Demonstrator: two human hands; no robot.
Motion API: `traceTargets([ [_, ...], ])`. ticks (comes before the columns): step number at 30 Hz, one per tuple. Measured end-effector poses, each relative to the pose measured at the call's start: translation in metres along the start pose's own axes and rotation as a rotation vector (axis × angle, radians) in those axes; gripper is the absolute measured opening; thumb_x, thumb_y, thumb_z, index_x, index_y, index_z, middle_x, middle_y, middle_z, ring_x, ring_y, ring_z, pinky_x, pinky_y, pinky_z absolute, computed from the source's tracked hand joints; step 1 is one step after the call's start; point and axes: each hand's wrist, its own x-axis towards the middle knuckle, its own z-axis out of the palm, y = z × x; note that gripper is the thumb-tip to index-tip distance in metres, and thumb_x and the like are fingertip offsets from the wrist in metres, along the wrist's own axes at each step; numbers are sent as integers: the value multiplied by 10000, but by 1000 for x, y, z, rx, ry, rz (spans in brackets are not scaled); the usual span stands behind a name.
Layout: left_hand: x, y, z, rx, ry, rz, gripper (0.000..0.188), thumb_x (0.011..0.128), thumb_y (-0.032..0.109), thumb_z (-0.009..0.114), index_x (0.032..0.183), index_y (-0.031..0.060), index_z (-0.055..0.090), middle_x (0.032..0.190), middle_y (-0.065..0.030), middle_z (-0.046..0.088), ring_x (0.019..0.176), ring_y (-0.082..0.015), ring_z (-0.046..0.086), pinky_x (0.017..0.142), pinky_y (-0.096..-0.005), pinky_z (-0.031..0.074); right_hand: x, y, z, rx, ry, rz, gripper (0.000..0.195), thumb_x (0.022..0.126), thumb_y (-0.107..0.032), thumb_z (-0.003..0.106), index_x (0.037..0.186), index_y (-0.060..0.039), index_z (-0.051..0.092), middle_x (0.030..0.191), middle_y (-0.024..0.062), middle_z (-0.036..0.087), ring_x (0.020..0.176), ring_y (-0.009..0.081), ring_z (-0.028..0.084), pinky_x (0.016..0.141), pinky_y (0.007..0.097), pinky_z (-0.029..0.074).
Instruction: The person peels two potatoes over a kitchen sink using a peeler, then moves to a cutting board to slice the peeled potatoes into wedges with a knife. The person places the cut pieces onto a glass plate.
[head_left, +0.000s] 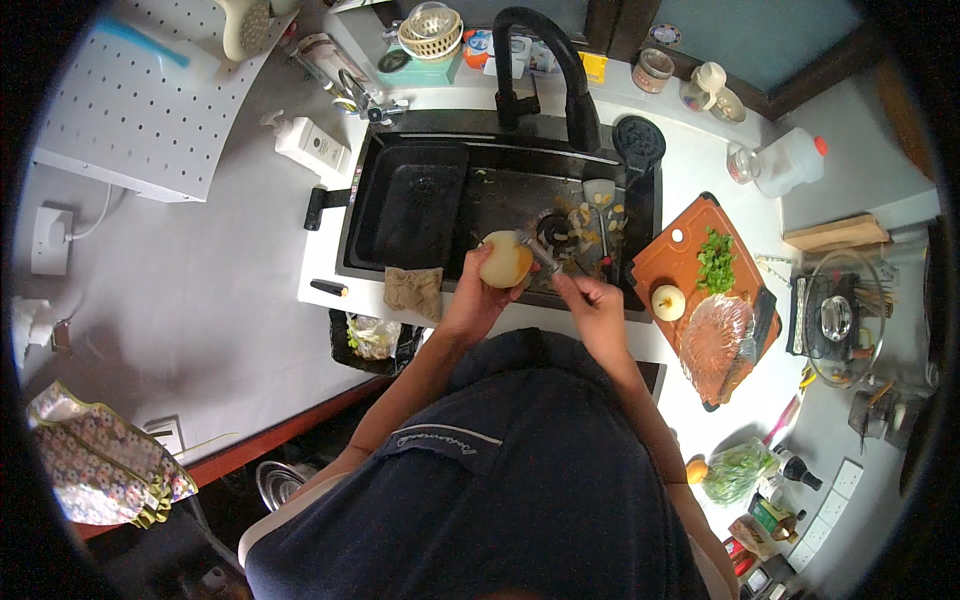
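Observation:
Over the front of a black kitchen sink (480, 195), my left hand (480, 289) holds a round pale fruit (501, 262), mostly peeled, with a patch of yellow-orange skin on its right side. My right hand (592, 304) grips a peeler (541, 253), whose head is close against the fruit's upper right; whether it touches cannot be told. Peel scraps (581, 225) lie around the drain. A turner (599, 196) rests in the sink on the right. Another peeled pale fruit (668, 302) sits on the brown cutting board (652, 259), right of the sink.
The board also holds green leaves (717, 261) and a plastic-wrapped item (716, 337). A black faucet (581, 90) arches over the sink's back. A folded cloth (413, 292) lies at the front edge, beside a small black-handled tool (328, 288). Below hangs a lined bin (337, 341).

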Motion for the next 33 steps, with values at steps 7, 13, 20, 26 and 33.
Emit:
traceTargets([
  [7,-4,-15,-14,-55,35,-4,630,942,548,483,1342,62,474,1289,-140,574,1146,-243,583,891,-303,471,1,13,3,62,-79,77,392,939,-311,697,780,45,658,552,21,411,575,63,348,494,299,328],
  [13,-20,0,3,19,-56,30,593,967,477,495,1410,93,406,1250,-124,597,1074,-211,596,776,-292,456,31,49,-31,123,-27,495,504,923,-454,695,633,-56,587,548,-74,383,529,38,313,496,255,234],
  [20,3,-13,-29,-173,-318,14,592,997,485,499,1411,69,416,1319,-154,567,1153,-237,584,897,-327,479,9,8,-7,156,6,78,410,952,-254,684,690,35,558,578,4,330,575,51,309,482,283,284],
  [26,-5,-16,-2,61,47,90,689,955,626,496,1363,74,440,1236,-147,585,1074,-209,590,820,-295,484,-8,1,4,59,-150,13,322,923,-242,721,752,23,657,561,14,404,559,47,355,488,281,300],
  [33,-19,10,3,202,-458,181,883,800,775,586,1318,85,398,1086,-121,561,992,-215,567,827,-337,497,32,44,-36,253,55,595,492,898,-448,719,690,-9,638,512,-63,434,484,89,321,470,252,262],
])
